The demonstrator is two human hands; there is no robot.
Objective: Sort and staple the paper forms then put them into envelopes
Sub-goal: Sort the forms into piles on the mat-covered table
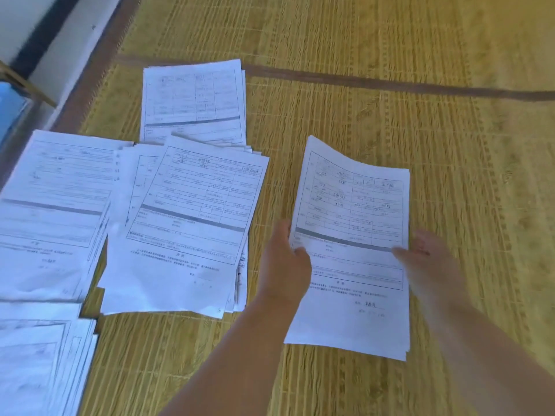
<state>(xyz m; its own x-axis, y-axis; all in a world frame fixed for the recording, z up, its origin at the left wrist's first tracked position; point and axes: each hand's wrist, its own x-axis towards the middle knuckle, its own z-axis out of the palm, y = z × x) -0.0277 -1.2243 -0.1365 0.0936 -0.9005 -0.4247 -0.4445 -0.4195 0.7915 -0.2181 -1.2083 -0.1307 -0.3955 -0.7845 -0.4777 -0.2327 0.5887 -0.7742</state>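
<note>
Forms [351, 223] in a thin set are pinched at both side edges by the left hand [285, 259] and right hand [426, 259] over the woven mat [390, 121]; four other stacks [186, 223] lie along its left edge.

Single head view, looking steeply down, close over mat [390, 85] and hands.

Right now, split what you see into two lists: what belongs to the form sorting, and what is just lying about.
Belongs to the job:
- held sheaf of forms, gripped at its side edges by the left hand and right hand
- middle pile of forms
- far pile
- left pile
- near-left pile

Just lying about:
- woven mat under everything
- blue object at the left edge
</note>
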